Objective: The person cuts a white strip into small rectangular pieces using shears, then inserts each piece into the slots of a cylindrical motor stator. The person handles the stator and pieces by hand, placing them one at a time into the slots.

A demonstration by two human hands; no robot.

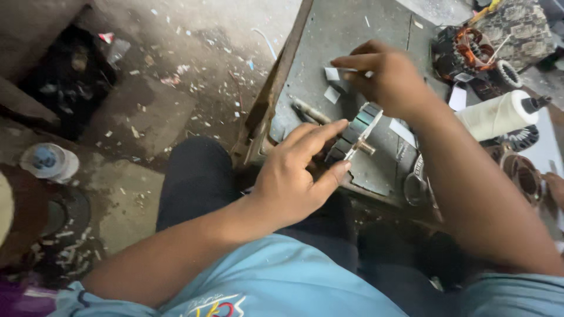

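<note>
Sitting low at a dusty grey tabletop (329, 35), looking down. Holding a round, dark motor part (351, 136) with the left hand (294, 182), just at the near edge of the tabletop and a little above it. Fingers curled round it, thumb below and the pointing finger laid flat along the top, gripping it on its side. Pinching a small white paper slip (336, 73) with the right hand (390, 79), fingertips closed tight on one end. Slip up above the motor part, near it but not touching.

Not far along, by the look of it. No copper wire to be seen on the motor part, only bare dark ribs round the rim. Something pale along its lower edge, maybe a slip already tucked in, but too blurry to tell. More cut slips (332, 94) lying loose on the tabletop, not used yet. A thin tool (311, 110) lying beside them, not touched.

Off to the right, a fat spool of white thread (493, 115) lying on its side. Behind it, other motor parts with copper coils (470, 50) already wound, looking finished. Down on the floor (176, 105), lots of tiny white scraps and a bottle (50, 161) on the left.
</note>
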